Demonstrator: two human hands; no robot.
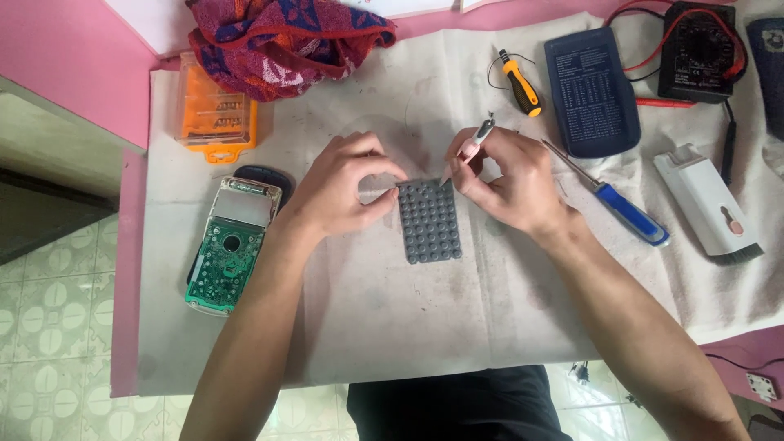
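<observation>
The grey rubber keypad (430, 221), covered with rows of small round bumps, lies flat between both hands. The left hand (339, 184) pinches its top edge; the right hand (506, 180) grips a thin pen-like tool (467, 149).

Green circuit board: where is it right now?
Head view, left part of the white cloth: the green circuit board lies beside the left forearm, below the orange bit case, left of the grey keypad mat.

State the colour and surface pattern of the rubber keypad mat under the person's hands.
Grey, covered in rows of small round bumps: the keypad mat, clearest in the head view.
</observation>
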